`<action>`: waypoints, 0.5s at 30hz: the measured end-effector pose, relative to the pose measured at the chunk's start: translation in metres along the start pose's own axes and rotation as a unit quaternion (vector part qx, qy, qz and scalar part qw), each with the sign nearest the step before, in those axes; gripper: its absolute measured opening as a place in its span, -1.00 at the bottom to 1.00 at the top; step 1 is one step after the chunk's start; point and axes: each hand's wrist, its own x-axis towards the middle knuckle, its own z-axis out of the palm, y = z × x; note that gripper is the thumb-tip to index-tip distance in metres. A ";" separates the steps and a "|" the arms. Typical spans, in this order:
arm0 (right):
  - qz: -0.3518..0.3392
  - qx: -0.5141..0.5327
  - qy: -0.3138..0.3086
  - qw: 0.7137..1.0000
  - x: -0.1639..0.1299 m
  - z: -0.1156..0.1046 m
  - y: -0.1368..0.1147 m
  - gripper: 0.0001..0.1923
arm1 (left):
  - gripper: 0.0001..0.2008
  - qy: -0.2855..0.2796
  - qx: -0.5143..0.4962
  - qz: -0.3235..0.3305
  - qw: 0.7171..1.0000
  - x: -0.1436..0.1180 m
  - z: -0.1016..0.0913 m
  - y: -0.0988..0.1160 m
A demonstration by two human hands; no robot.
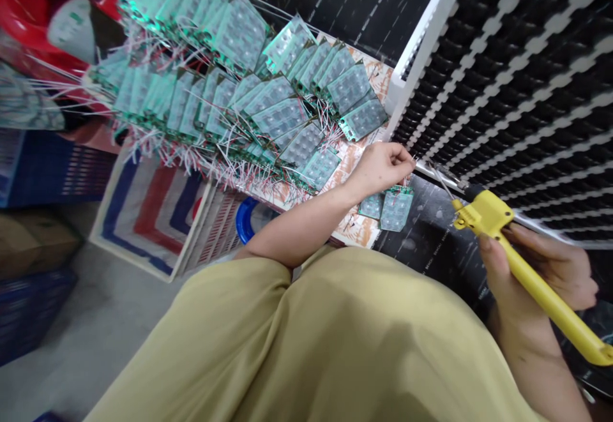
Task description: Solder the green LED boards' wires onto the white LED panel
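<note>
My left hand (383, 165) is closed in a pinch on thin wires (405, 182) at the lower edge of a black rack. These lead down to a small green circuit board (396, 210), with another board (371, 206) beside it. On the right, my right hand (536, 265) grips a yellow soldering gun (483, 211) by its long handle. Its metal tip (447, 178) points toward my left fingertips, a short gap away. Whatever the tip may touch at the rack edge is too small to make out.
Many wired circuit boards (239, 32) stand in rows on a patterned board (364, 230). A white-framed rack of black parts (517, 90) leans at the right. Left are a striped crate (158, 218), a blue crate (48, 166) and a red container (29, 0).
</note>
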 end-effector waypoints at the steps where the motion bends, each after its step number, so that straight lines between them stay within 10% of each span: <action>1: -0.024 -0.003 0.004 1.000 0.000 0.001 0.000 -0.68 | -0.91 0.003 0.007 0.004 1.000 0.000 0.000 0.000; 9: 0.097 0.040 -0.036 0.994 -0.003 0.005 -0.010 -0.46 | -0.90 0.006 0.030 0.019 0.999 0.002 0.001 -0.002; 15: -0.023 -0.027 -0.031 0.999 -0.003 0.010 -0.009 -0.72 | -0.90 0.015 0.048 0.044 0.998 0.004 0.002 -0.006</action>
